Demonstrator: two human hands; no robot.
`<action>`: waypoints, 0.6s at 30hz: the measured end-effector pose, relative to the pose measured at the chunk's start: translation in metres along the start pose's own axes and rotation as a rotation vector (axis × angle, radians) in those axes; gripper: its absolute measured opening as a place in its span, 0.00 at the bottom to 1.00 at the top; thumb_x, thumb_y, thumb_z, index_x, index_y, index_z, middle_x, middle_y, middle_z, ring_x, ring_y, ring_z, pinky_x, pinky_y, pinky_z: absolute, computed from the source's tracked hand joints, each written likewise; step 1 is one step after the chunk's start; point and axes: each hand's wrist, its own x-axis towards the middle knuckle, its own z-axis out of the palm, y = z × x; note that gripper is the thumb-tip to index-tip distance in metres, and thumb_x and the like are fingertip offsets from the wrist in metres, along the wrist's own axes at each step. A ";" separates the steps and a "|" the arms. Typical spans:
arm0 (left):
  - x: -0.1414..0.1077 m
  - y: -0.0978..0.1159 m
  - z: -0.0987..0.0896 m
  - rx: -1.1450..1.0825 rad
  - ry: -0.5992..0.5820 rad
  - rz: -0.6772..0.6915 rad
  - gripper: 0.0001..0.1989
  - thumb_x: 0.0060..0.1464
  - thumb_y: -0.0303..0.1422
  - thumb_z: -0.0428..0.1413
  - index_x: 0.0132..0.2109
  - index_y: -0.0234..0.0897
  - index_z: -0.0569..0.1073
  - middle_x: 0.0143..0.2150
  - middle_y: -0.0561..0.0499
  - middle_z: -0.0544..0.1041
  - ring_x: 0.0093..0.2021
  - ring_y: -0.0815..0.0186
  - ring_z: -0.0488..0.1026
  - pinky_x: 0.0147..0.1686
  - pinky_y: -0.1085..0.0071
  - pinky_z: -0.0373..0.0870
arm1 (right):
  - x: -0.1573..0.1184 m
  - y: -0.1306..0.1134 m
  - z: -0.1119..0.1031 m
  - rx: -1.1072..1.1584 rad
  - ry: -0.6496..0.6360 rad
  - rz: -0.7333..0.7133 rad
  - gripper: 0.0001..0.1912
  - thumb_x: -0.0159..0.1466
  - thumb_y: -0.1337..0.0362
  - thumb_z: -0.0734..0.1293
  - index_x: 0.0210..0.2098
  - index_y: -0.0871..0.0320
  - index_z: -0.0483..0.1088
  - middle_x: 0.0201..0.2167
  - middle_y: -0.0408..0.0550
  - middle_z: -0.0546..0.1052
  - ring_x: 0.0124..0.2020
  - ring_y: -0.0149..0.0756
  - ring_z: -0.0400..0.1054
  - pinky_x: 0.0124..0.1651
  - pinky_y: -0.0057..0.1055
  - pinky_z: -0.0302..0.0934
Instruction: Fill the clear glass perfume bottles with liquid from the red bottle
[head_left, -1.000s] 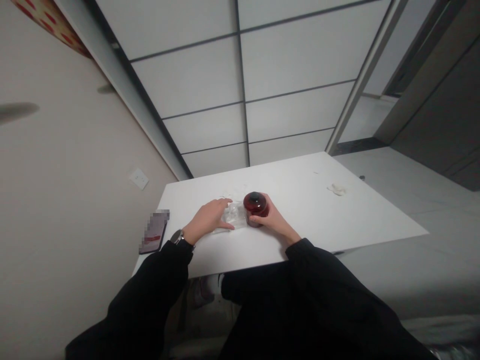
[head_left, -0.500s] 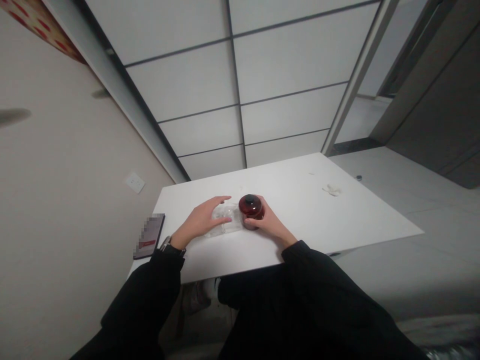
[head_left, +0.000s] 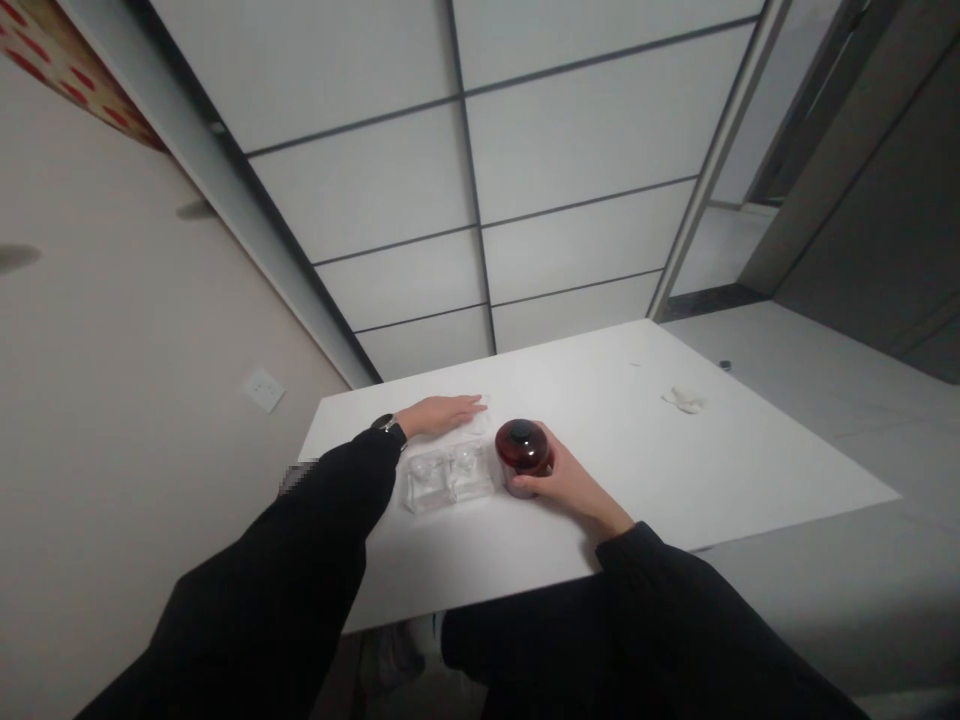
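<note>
A dark red, rounded jar (head_left: 523, 450) with a black knob on top stands upright on the white table (head_left: 630, 440). My right hand (head_left: 559, 475) is wrapped round its right side. Just left of the jar lies a clear plastic tray (head_left: 448, 478) with two compartments. Beyond the tray, my left hand (head_left: 442, 414) reaches over the table with its fingers stretched out, palm down. Its fingertips are at a small, clear or whitish thing (head_left: 482, 418), too faint to name.
A crumpled white tissue (head_left: 685, 400) lies toward the table's right rear. Behind the table stand white panelled doors (head_left: 405, 270). A wall with a socket (head_left: 264, 390) is at the left. My left sleeve partly covers a pixelated flat object (head_left: 296, 476).
My left hand has moved from above the clear tray to the far side of it, uncovering the tray. My right hand stays round the jar. The view has shifted slightly.
</note>
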 end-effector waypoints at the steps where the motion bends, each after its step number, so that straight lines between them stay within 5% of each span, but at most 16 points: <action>1: 0.004 -0.005 0.003 0.017 -0.035 0.012 0.27 0.72 0.44 0.46 0.73 0.45 0.65 0.78 0.49 0.59 0.77 0.59 0.58 0.74 0.61 0.55 | 0.000 0.001 -0.001 -0.003 -0.004 -0.006 0.41 0.53 0.54 0.83 0.61 0.52 0.66 0.59 0.54 0.75 0.60 0.51 0.71 0.65 0.49 0.62; 5: 0.006 -0.029 0.007 0.062 -0.080 0.004 0.31 0.73 0.47 0.44 0.77 0.42 0.56 0.80 0.44 0.50 0.80 0.54 0.48 0.76 0.50 0.49 | 0.003 0.000 -0.003 -0.017 -0.003 -0.018 0.42 0.52 0.53 0.83 0.61 0.53 0.67 0.59 0.54 0.75 0.60 0.51 0.71 0.65 0.49 0.63; 9: -0.001 -0.030 -0.008 0.053 0.017 -0.029 0.34 0.72 0.50 0.44 0.77 0.40 0.55 0.81 0.42 0.45 0.81 0.50 0.43 0.77 0.48 0.43 | 0.005 -0.001 -0.005 -0.025 0.013 -0.005 0.42 0.52 0.52 0.83 0.61 0.52 0.66 0.59 0.54 0.75 0.61 0.51 0.71 0.66 0.51 0.63; 12: -0.010 0.006 -0.035 0.015 0.149 -0.025 0.35 0.73 0.50 0.44 0.78 0.38 0.52 0.82 0.41 0.43 0.81 0.52 0.45 0.77 0.52 0.45 | 0.006 -0.003 -0.006 -0.025 0.015 -0.003 0.43 0.52 0.52 0.83 0.62 0.52 0.65 0.60 0.55 0.74 0.61 0.52 0.71 0.66 0.52 0.63; 13: -0.014 0.025 -0.044 -0.013 0.173 0.012 0.32 0.74 0.50 0.43 0.77 0.43 0.57 0.81 0.45 0.50 0.80 0.55 0.51 0.77 0.54 0.49 | 0.007 -0.004 -0.006 -0.030 0.015 -0.009 0.43 0.52 0.52 0.83 0.62 0.52 0.65 0.61 0.55 0.74 0.62 0.52 0.71 0.66 0.52 0.63; 15: -0.021 0.069 -0.061 -0.155 0.150 0.201 0.27 0.73 0.47 0.49 0.73 0.47 0.63 0.76 0.47 0.65 0.73 0.58 0.66 0.72 0.58 0.60 | 0.007 -0.006 -0.005 -0.044 0.019 -0.035 0.44 0.52 0.52 0.83 0.63 0.52 0.64 0.62 0.56 0.73 0.63 0.53 0.70 0.67 0.53 0.62; 18: -0.027 0.126 -0.073 -0.150 0.059 0.412 0.23 0.71 0.37 0.54 0.70 0.48 0.69 0.72 0.47 0.71 0.70 0.59 0.68 0.69 0.61 0.63 | 0.007 -0.007 -0.004 -0.037 0.011 -0.058 0.43 0.53 0.53 0.82 0.63 0.53 0.63 0.62 0.57 0.73 0.62 0.52 0.71 0.66 0.53 0.63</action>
